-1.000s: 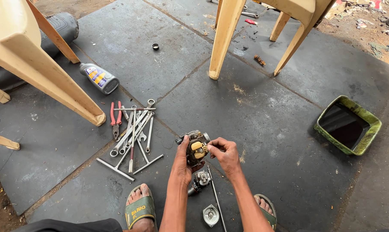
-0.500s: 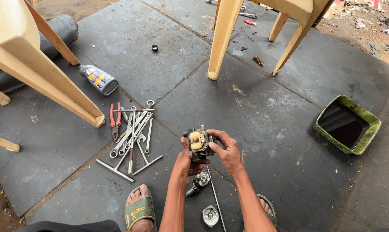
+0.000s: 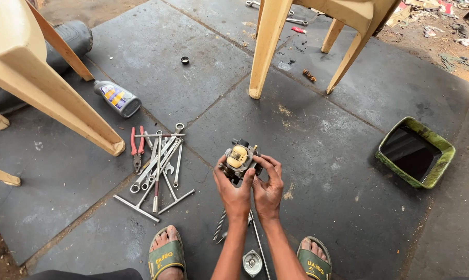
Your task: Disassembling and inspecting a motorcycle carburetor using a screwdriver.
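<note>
Beside both hands (image 3: 250, 189), green tray (image 3: 442, 161) of dark liquid (image 3: 409, 153).

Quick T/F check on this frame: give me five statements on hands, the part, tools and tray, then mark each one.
1. Both hands hold the small metal carburettor body with the yellowish float. True: left hand, right hand.
2. The red-handled pliers lie right of the hands. False: they lie to the left, beside the pile of steel spanners.
3. The green rectangular tray holds dark liquid. True.
4. The grey plastic bottle stands upright. False: it lies on its side.
5. The coil spring is in the tray. False: it lies on the floor near the left forearm.
</note>
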